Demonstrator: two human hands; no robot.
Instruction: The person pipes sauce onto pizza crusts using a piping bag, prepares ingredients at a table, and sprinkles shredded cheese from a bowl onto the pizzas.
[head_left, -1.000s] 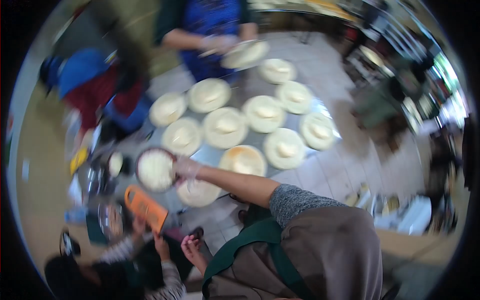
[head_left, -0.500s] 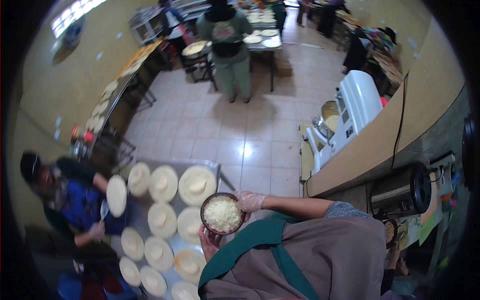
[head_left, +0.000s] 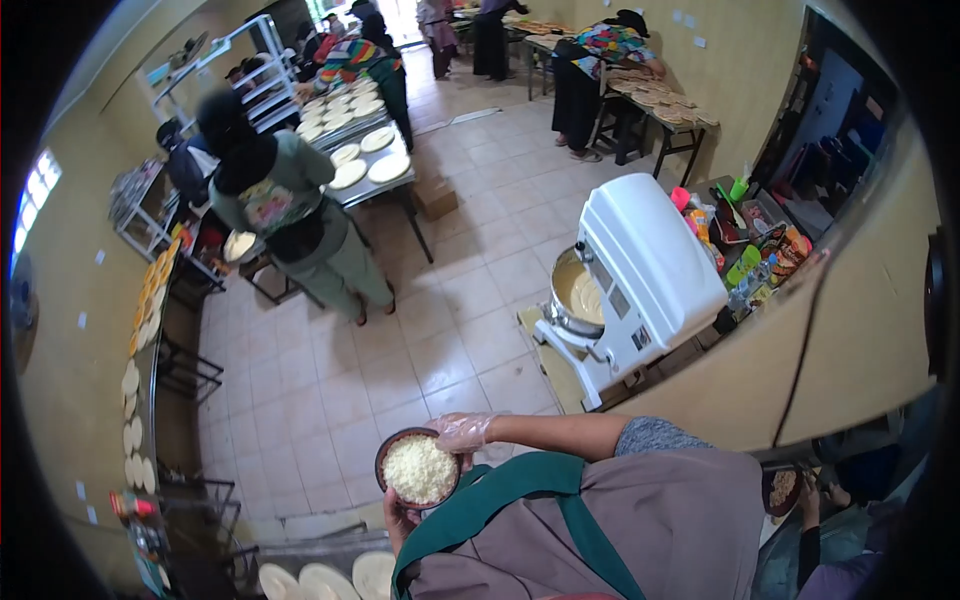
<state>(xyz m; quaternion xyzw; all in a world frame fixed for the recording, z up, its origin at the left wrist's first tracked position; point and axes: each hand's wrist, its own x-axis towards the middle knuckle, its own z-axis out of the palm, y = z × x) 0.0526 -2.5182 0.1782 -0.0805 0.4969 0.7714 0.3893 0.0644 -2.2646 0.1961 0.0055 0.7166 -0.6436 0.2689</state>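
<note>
A round brown bowl (head_left: 381, 462) is in front of my body near the lower middle, filled with pale, fine shreds that look like grated cheese (head_left: 419, 472). My right hand (head_left: 463, 431), in a clear plastic glove, is closed on the bowl's upper right rim. My left hand (head_left: 401, 514) holds the bowl from its lower left side, with fingers on the wall and the rest of the hand partly hidden by my green apron strap. The bowl's opening faces up toward me. Below it, several pale round flat cakes (head_left: 325, 582) lie on a metal table (head_left: 310, 550).
A large white mixer (head_left: 655, 275) with a metal bowl (head_left: 577, 290) stands ahead to the right, beside a low partition (head_left: 720, 400). A person in green (head_left: 290, 200) stands by a table of flat rounds (head_left: 376, 170). Behind me, another person's hand (head_left: 812, 495) is at a bowl of brown bits (head_left: 784, 490).
My view has swung, so the near table has mostly dropped out at the bottom and the co-worker at left is gone from view. Both hands still hold the bowl.
</note>
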